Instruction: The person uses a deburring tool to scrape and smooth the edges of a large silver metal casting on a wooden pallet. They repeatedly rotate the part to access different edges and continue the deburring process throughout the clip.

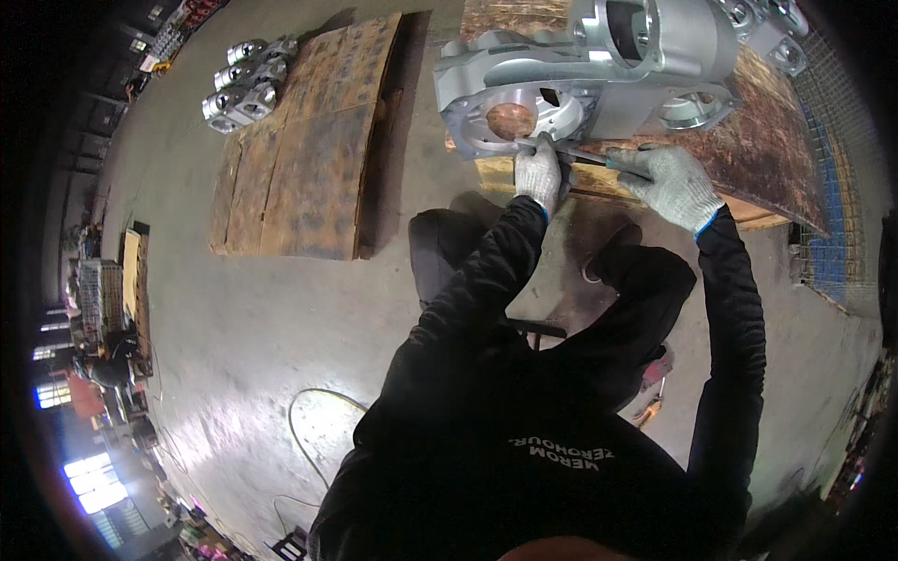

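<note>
the upper edge cuts off the top of the large grey casting (617,117) and the far end of the wooden platform (772,154) beneath it. the right hand (666,178) hides most of the handle of a slim tool (587,156); its tip, beside the left hand (540,173), is too small to make out. the clutter (103,346) along the left rim is too dim and small to identify.

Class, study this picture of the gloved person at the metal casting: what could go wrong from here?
The slim tool in the right hand might slip and strike the left hand, which is close to its tip.
The metal casting sits near the front edge of the wooden platform, so hard pushing could perhaps shift it.
The cable looping across the floor might trip someone.
</note>
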The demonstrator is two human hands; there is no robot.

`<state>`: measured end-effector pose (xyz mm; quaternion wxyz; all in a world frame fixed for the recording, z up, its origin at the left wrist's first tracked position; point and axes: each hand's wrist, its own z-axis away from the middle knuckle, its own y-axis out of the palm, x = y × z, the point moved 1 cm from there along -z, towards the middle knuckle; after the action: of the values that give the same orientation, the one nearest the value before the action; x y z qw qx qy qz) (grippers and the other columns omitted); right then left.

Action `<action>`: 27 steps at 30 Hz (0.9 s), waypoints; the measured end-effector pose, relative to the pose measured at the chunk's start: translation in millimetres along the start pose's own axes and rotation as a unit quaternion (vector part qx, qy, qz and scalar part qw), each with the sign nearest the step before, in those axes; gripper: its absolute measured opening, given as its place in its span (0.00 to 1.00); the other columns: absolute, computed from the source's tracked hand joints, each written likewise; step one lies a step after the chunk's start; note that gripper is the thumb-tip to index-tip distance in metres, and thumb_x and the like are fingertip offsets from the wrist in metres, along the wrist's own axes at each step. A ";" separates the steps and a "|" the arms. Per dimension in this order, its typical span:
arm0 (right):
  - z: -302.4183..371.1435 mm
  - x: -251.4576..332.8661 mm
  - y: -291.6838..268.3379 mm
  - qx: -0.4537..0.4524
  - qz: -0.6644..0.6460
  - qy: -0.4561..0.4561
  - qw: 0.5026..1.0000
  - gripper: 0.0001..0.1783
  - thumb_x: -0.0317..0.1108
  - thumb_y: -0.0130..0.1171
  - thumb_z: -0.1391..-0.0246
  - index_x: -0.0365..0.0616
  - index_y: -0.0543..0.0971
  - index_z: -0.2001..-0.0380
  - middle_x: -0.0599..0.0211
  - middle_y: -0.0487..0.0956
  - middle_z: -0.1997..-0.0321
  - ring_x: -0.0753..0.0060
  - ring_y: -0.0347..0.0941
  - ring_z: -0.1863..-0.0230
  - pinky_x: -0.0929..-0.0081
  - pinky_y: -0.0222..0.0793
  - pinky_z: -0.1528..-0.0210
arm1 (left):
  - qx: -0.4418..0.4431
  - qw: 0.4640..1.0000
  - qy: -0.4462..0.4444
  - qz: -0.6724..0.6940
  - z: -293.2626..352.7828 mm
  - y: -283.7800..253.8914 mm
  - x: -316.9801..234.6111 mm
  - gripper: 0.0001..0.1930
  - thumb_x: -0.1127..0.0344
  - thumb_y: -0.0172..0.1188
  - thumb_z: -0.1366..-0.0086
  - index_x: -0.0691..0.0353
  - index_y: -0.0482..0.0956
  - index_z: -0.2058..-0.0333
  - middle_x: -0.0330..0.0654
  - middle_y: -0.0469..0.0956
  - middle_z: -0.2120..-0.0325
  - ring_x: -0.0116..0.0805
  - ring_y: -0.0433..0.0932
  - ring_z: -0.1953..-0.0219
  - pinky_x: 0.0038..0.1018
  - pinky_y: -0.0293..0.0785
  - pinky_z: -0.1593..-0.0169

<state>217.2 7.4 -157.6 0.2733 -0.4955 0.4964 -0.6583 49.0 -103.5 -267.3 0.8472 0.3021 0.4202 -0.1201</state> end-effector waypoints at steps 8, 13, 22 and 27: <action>-0.6 16.8 5.6 0.019 0.072 -0.022 0.997 0.21 0.43 0.62 0.37 0.64 0.82 0.41 0.57 0.85 0.58 0.53 0.82 0.58 0.58 0.79 0.53 | -0.024 0.999 0.038 -0.017 -3.7 -17.8 8.4 0.21 0.48 0.46 0.22 0.60 0.74 0.66 0.40 0.76 0.80 0.33 0.74 0.85 0.31 0.68 0.83; 0.2 26.7 -15.1 0.015 0.142 -0.015 0.990 0.19 0.41 0.62 0.37 0.62 0.83 0.43 0.59 0.84 0.61 0.54 0.82 0.59 0.58 0.79 0.55 | 0.023 1.000 0.001 -0.002 -3.5 -2.7 4.8 0.19 0.49 0.47 0.23 0.56 0.72 0.69 0.38 0.73 0.83 0.33 0.71 0.87 0.29 0.63 0.85; 6.8 26.6 -0.8 -0.063 0.162 -0.039 0.984 0.18 0.40 0.63 0.39 0.64 0.84 0.46 0.64 0.83 0.60 0.56 0.82 0.59 0.56 0.78 0.57 | 0.040 0.999 -0.005 -0.012 -2.6 -10.8 3.8 0.19 0.47 0.47 0.23 0.56 0.73 0.65 0.37 0.73 0.81 0.31 0.70 0.86 0.27 0.62 0.85; 16.4 38.0 -7.7 -0.105 0.194 -0.070 0.973 0.17 0.36 0.63 0.42 0.61 0.84 0.49 0.64 0.81 0.64 0.56 0.81 0.67 0.59 0.77 0.67 | 0.029 0.999 0.006 0.040 -3.3 -1.0 10.5 0.20 0.47 0.48 0.23 0.56 0.72 0.69 0.38 0.71 0.84 0.30 0.69 0.87 0.27 0.63 0.84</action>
<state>219.7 -28.5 -135.8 0.3759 -0.4604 0.6292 -0.5009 52.9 -101.7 -277.5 0.8394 0.3443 0.4093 -0.0965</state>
